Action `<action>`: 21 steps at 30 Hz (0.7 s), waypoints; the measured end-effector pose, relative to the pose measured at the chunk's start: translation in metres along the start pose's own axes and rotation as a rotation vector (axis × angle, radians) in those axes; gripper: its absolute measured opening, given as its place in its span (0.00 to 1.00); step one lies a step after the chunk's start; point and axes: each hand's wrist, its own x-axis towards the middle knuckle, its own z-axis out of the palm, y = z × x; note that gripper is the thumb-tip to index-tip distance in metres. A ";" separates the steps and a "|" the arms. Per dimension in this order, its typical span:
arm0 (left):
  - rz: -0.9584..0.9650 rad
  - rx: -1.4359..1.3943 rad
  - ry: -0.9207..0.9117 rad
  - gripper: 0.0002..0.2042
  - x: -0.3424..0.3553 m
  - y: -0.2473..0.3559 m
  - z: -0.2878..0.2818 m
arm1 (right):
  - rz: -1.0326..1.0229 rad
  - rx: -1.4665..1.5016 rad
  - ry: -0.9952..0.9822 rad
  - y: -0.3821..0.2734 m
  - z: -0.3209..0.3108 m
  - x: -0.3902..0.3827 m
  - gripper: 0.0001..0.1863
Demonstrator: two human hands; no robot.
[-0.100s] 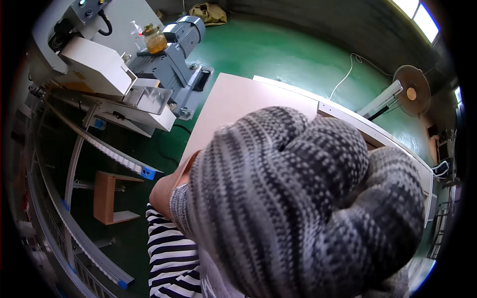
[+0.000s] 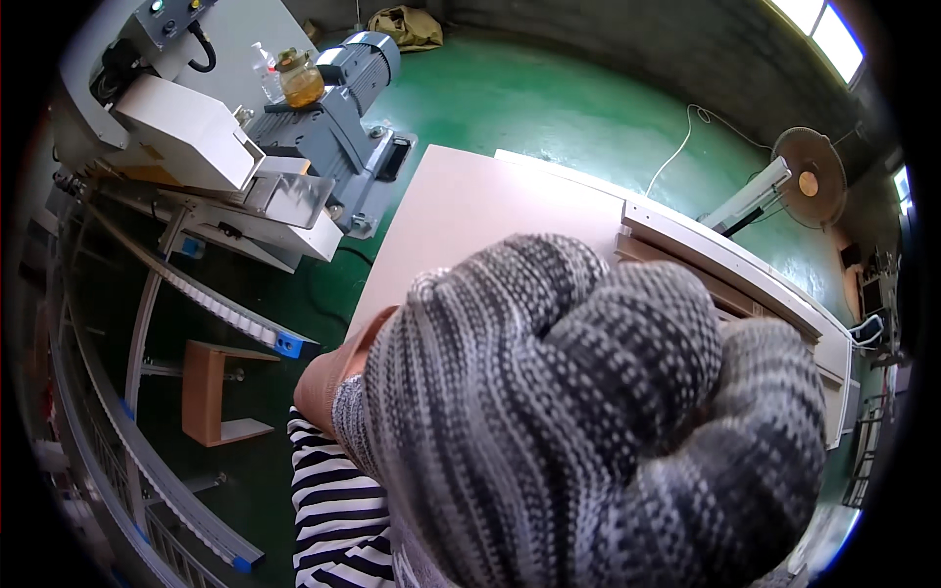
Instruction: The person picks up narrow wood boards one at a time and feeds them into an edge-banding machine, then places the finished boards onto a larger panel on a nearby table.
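My left hand [image 2: 549, 412], in a black-and-grey knitted glove, fills the middle of the head view very near the camera. Its fingers are curled in toward the right. Whatever they may hold is hidden behind the glove. At the wrist sits a tan cuff-like piece [image 2: 328, 377], with black-and-white striped cloth [image 2: 338, 510] below it. Beyond the hand lies a pale pinkish board [image 2: 470, 196], partly covered from sight by the glove. My right hand is not in view.
Left stand a grey machine with a motor [image 2: 363, 69], a jar of amber liquid [image 2: 302, 83] and a curved roller rail [image 2: 216, 294]. A brown channel-shaped piece [image 2: 203, 392] sits below the rail. Stacked long panels [image 2: 725, 260] lie right; a round fan [image 2: 809, 181] stands behind.
My gloved left hand has dropped slightly, uncovering more of the board and the stacked panels behind it. Its fingers stay curled.
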 end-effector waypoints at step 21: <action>-0.359 0.186 -0.042 0.15 -0.032 -0.012 0.029 | -0.055 -0.328 -0.022 -0.041 -0.025 -0.012 0.18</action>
